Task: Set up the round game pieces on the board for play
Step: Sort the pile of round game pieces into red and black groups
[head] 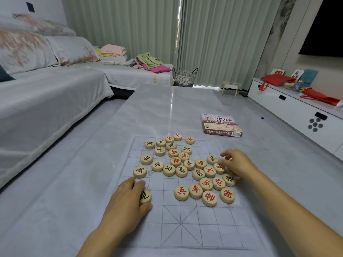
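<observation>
As the left hand [128,203] grips a black-inked round wooden disc [146,197], the right hand [238,164] curls, hold unclear; pink cardboard box [220,125] reads "Chinese chess".

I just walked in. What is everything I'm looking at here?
table: one, grey marbled, centre
board: one, pale sheet with grey grid, on the table
round game pieces: about thirty, pale wood with red or black characters, jumbled on the board
game box: one, pinkish, on the table beyond the board
sofa: one, whitish cover, left
clothes: one pile, green and pink, sofa's far end
curtains: pale green, back wall
basket: one, woven, by the curtains
cabinet: one, white, right
left hand: one, pinches a black-lettered piece
right hand: one, fingers curled over pieces at the cluster's right
</observation>
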The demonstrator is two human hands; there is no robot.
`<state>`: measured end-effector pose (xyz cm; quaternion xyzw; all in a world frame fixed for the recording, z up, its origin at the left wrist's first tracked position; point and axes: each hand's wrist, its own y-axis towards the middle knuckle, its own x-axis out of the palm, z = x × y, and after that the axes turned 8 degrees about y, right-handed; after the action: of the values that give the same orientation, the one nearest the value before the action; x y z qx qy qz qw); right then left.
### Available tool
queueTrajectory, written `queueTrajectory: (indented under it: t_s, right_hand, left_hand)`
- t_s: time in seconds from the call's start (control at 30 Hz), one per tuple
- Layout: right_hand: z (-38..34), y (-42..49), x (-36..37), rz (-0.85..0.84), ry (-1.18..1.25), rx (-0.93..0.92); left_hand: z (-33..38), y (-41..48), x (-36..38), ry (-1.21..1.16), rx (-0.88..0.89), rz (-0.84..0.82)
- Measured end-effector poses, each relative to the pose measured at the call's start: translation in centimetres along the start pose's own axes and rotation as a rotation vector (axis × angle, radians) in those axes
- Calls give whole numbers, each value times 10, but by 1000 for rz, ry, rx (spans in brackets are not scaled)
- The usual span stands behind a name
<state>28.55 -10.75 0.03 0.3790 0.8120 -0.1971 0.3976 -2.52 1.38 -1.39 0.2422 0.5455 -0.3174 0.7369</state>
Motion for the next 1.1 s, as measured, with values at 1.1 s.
queueTrajectory:
  t_s: [1.1]
  right_hand:
    - [14,-59,-21,-227,-218,-80]
  left_hand:
    - [-3,-2,-3,38,-11,11]
